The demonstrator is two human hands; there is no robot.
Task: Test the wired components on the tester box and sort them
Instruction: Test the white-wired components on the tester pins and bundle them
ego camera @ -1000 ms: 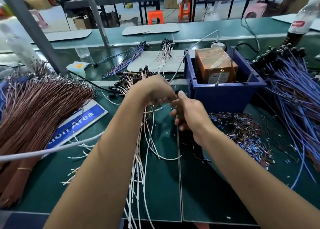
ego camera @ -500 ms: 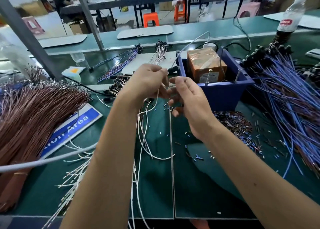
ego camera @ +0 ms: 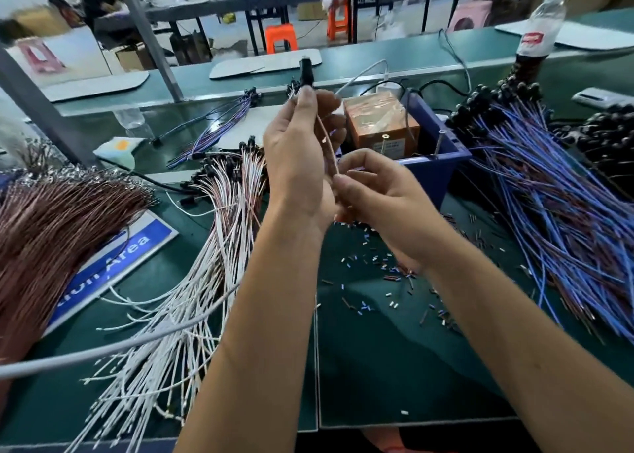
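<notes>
Two hands work above the middle of the green counter [ego camera: 394, 366]. The left hand [ego camera: 298, 164] is raised, its fingertips pinching one wired component [ego camera: 306, 71] just under the black head, which sticks up above the fingers. The component's thin pink-and-white lead runs down to the right hand [ego camera: 374, 191], whose curled fingers pinch its lower end.

Four heaps of wired parts lie on the counter: brown wires [ego camera: 51, 219] at far left, white and pink wires [ego camera: 206, 263] left of centre, a small blue and purple bunch [ego camera: 219, 126] further back, and a large blue heap [ego camera: 549, 205] at right. One blue bin [ego camera: 442, 167] stands just beyond the hands, holding one brown tester box [ego camera: 380, 123]. One bottle [ego camera: 538, 37] stands at far right. Short cut sleeve bits [ego camera: 370, 274] are scattered under the right wrist, too many to count.

Half a second ago both hands were lower and close together at the white heap; the left hand has since risen, drawing the component up and its lead taut.
</notes>
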